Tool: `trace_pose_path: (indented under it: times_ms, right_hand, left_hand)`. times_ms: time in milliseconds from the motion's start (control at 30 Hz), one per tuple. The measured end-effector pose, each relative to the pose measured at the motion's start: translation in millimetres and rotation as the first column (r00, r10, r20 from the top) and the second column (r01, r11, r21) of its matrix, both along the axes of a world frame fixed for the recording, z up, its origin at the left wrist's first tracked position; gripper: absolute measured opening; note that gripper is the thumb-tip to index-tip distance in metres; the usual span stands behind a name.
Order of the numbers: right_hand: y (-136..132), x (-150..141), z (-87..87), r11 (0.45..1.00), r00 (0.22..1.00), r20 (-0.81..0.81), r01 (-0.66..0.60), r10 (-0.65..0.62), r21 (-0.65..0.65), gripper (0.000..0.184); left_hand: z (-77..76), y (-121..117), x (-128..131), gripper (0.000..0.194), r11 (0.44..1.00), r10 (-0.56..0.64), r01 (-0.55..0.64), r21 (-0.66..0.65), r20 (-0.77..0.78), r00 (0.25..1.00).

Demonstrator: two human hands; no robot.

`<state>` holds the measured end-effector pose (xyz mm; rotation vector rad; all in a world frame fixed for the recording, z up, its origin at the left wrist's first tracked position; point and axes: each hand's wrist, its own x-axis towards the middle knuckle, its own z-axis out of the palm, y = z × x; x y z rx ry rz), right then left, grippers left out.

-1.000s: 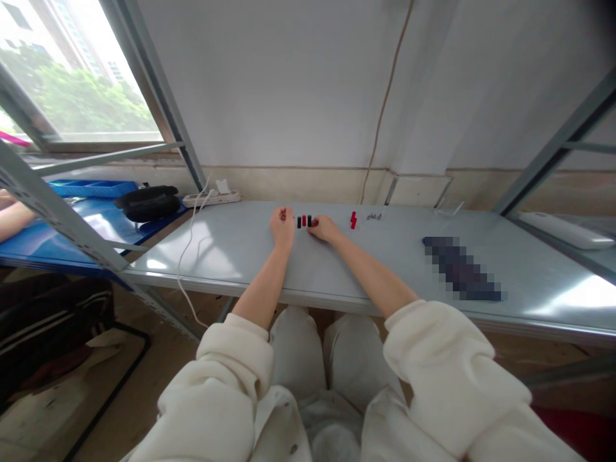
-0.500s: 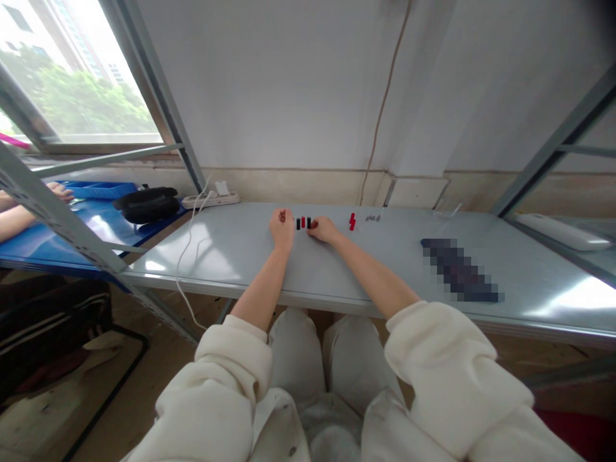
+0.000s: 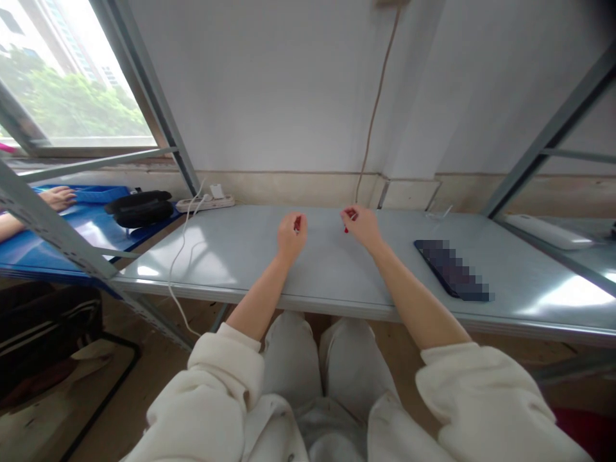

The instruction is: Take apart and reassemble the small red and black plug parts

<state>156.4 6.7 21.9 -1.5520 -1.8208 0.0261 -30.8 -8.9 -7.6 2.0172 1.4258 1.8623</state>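
My left hand (image 3: 292, 239) is just over the grey table, its fingers curled closed. Something small and dark red shows between the fingertips, too small to make out. To its right, my right hand (image 3: 363, 226) pinches a small red cylindrical piece (image 3: 346, 229) close to the tabletop. Only the lower end of that piece sticks out under the fingers. The upright black and red pieces and the small grey bits seen earlier are out of sight, where the hands now cover the table.
A dark phone-like slab (image 3: 447, 269), partly pixelated, lies to the right on the grey table (image 3: 332, 276). At the back left is a white power strip (image 3: 206, 203) with a cable hanging over the front edge. Another person's hand (image 3: 60, 197) rests by a blue tray (image 3: 103, 192).
My right hand has moved right, from the row of black and red pieces to the red piece. My left hand has shifted slightly right, over where the row stood. The view has turned slightly.
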Motion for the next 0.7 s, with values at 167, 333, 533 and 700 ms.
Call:
trace_pose_path:
  times_ms: [167, 333, 533, 700]
  right_hand:
    - [1.3, 42.1, -11.9, 0.95, 0.96, 0.014, 0.278, -0.279, -0.144, 0.025]
    - [5.2, 46.8, -27.7, 0.893, 0.959, 0.192, 0.267, -0.209, -0.361, 0.032]
    - [5.3, 38.3, -31.4, 0.898, 0.954, 0.212, 0.277, -0.214, -0.341, 0.031]
    - [7.6, 35.1, -34.3, 0.896, 0.945, 0.223, 0.303, -0.239, -0.325, 0.032]
  left_hand:
    - [-3.5, -9.2, 42.0, 0.029, 0.939, -0.34, 0.298, -0.169, -0.575, 0.744]
    - [-4.1, 0.4, 70.7, 0.057, 0.946, -0.308, 0.129, -0.297, -0.707, 0.637]
    - [-12.7, 15.6, 78.1, 0.053, 0.952, -0.252, 0.027, -0.304, -0.734, 0.631]
    - [-12.7, 20.6, 82.0, 0.036, 0.969, -0.209, 0.052, -0.241, -0.688, 0.695]
